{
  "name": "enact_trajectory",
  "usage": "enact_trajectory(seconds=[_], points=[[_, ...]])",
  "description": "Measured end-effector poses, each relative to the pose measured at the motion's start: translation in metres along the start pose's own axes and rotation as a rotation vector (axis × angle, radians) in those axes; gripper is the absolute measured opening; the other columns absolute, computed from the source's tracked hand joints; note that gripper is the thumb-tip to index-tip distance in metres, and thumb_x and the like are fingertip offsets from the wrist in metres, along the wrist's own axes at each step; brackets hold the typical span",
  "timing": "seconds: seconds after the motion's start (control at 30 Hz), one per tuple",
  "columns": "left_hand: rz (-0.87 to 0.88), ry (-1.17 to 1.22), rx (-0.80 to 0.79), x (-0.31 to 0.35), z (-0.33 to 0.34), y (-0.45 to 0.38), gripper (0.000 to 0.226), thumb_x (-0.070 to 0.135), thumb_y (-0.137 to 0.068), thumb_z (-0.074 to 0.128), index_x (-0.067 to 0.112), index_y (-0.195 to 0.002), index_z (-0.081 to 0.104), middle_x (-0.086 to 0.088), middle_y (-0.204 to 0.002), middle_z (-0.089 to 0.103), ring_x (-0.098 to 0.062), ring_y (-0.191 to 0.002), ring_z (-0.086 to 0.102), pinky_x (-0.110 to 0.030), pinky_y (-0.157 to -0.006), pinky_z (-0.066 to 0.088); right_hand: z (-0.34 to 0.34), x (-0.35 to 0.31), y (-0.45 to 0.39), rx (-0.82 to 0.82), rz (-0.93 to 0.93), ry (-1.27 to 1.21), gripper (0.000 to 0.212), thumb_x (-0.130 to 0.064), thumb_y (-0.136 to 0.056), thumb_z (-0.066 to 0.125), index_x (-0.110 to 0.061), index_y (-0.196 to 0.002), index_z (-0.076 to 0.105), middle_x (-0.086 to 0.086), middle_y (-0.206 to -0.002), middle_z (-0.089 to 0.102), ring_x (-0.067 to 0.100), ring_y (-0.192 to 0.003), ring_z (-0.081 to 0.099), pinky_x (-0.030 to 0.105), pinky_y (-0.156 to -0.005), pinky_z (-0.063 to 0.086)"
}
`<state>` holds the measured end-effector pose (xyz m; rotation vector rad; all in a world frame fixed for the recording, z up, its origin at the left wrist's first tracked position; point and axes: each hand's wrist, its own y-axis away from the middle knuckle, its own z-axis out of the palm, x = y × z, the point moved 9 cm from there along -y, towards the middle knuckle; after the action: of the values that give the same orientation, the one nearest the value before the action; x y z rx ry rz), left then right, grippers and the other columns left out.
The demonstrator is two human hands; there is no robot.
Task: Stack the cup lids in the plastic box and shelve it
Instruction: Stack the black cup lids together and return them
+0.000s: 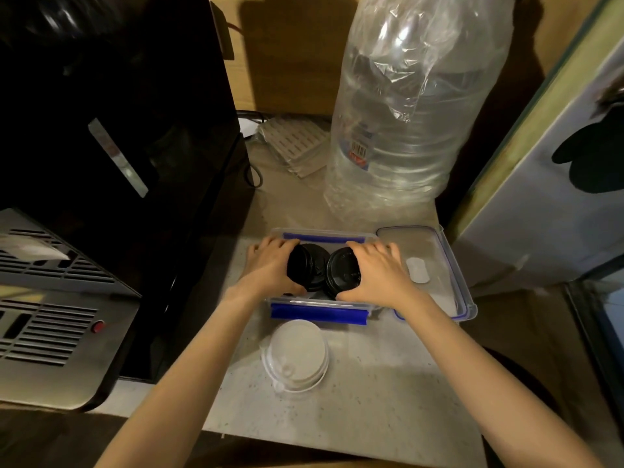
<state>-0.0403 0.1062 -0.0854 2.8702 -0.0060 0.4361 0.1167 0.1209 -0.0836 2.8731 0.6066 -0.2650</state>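
A clear plastic box (319, 303) with blue clips sits on the pale counter. Inside it stand two stacks of black cup lids. My left hand (268, 268) grips the left black stack (309, 266). My right hand (380, 270) grips the right black stack (341, 273). Both stacks are tilted on edge, touching each other in the middle of the box. A stack of clear cup lids (297, 354) lies on the counter just in front of the box. The box's clear lid (439, 265) with a blue seal lies flat to the right, partly under my right hand.
A large clear water bottle (401, 106) wrapped in plastic stands behind the box. A black machine (118, 130) and a metal grilled appliance (50, 298) fill the left side. A pale cabinet (553, 197) rises on the right. Flat white packets (297, 146) lie at the back.
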Motion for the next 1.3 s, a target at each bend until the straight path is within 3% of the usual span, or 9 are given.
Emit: enact_trajectory(seconds=[0.1, 0.23, 0.4, 0.53, 0.73, 0.83, 0.93, 1.13, 1.3], points=[[0.016, 0.035, 0.053, 0.002, -0.009, 0.003, 0.095, 0.037, -0.063, 0.077, 0.022, -0.141, 0.025, -0.006, -0.147, 0.031, -0.025, -0.137, 0.018, -0.043, -0.112, 0.015, -0.003, 0.003, -0.002, 0.073, 0.007, -0.048, 0.094, -0.061, -0.056, 0.069, -0.017, -0.134, 0.038, 0.007, -0.131, 0.052, 0.026, -0.124, 0.042, 0.044, -0.106, 0.022], [0.085, 0.148, 0.134, 0.016, -0.026, 0.013, 0.093, 0.034, -0.063, 0.077, 0.022, -0.140, 0.027, -0.008, -0.141, 0.034, -0.026, -0.131, 0.028, -0.042, -0.109, 0.029, -0.014, 0.006, 0.000, 0.160, 0.005, -0.164, 0.094, -0.059, -0.055, 0.072, -0.019, -0.132, 0.039, 0.006, -0.131, 0.052, 0.026, -0.122, 0.044, 0.041, -0.103, 0.026], [0.235, 0.280, 0.192, 0.049, -0.040, 0.040, 0.094, 0.038, -0.063, 0.078, 0.022, -0.140, 0.027, -0.008, -0.137, 0.035, -0.024, -0.121, 0.043, -0.039, -0.097, 0.046, -0.033, 0.036, 0.019, 0.238, 0.118, -0.764, 0.087, -0.042, -0.057, 0.082, -0.024, -0.131, 0.039, 0.003, -0.133, 0.047, 0.020, -0.122, 0.045, 0.043, -0.102, 0.041], [0.341, 0.298, 0.232, 0.082, -0.036, 0.070, 0.098, 0.044, -0.059, 0.078, 0.021, -0.140, 0.028, -0.004, -0.136, 0.044, -0.019, -0.122, 0.043, -0.033, -0.102, 0.040, -0.041, 0.059, 0.051, 0.288, 0.169, -0.976, 0.086, -0.034, -0.060, 0.084, -0.028, -0.133, 0.037, -0.003, -0.135, 0.044, 0.014, -0.123, 0.044, 0.031, -0.098, 0.040], [0.408, 0.378, 0.089, 0.111, 0.032, 0.110, 0.094, 0.054, -0.057, 0.072, 0.025, -0.138, 0.033, 0.002, -0.137, 0.047, -0.014, -0.124, 0.043, -0.026, -0.104, 0.034, -0.027, 0.066, 0.102, 0.225, 0.188, -0.980, 0.093, -0.054, -0.049, 0.075, -0.030, -0.131, 0.038, -0.003, -0.131, 0.049, 0.015, -0.121, 0.047, 0.035, -0.100, 0.044], [0.409, 0.313, 0.061, 0.115, 0.066, 0.119, 0.097, 0.057, -0.058, 0.072, 0.021, -0.138, 0.033, 0.001, -0.137, 0.050, -0.015, -0.122, 0.044, -0.026, -0.102, 0.032, -0.006, 0.066, 0.126, 0.132, 0.210, -0.940, 0.093, -0.049, -0.052, 0.079, -0.033, -0.132, 0.035, -0.004, -0.134, 0.044, 0.015, -0.125, 0.043, 0.036, -0.103, 0.040], [0.374, 0.280, 0.044, 0.120, 0.094, 0.124, 0.102, 0.058, -0.060, 0.071, 0.017, -0.141, 0.026, -0.002, -0.139, 0.047, -0.019, -0.124, 0.041, -0.032, -0.105, 0.033, 0.015, 0.061, 0.145, 0.049, 0.195, -0.809, 0.091, -0.032, -0.061, 0.084, -0.027, -0.136, 0.032, -0.005, -0.134, 0.039, 0.014, -0.127, 0.037, 0.027, -0.099, 0.034], [0.202, 0.489, 0.081, 0.114, 0.113, 0.123, 0.116, 0.054, -0.059, 0.076, 0.012, -0.145, 0.010, -0.007, -0.145, 0.036, -0.020, -0.131, 0.034, -0.026, -0.106, 0.026, 0.043, 0.049, 0.161, -0.031, 0.205, -0.633, 0.106, -0.037, -0.059, 0.083, -0.029, -0.143, 0.018, -0.002, -0.146, 0.029, 0.016, -0.134, 0.029, 0.035, -0.109, 0.032], [0.196, 0.582, 0.069, 0.107, 0.117, 0.129, 0.116, 0.043, -0.059, 0.080, 0.015, -0.145, 0.007, -0.007, -0.149, 0.027, -0.018, -0.137, 0.025, -0.025, -0.109, 0.021, 0.052, 0.036, 0.159, -0.058, 0.209, -0.553, 0.108, -0.040, -0.059, 0.082, -0.025, -0.143, 0.015, -0.002, -0.149, 0.026, 0.016, -0.136, 0.026, 0.037, -0.109, 0.032]])
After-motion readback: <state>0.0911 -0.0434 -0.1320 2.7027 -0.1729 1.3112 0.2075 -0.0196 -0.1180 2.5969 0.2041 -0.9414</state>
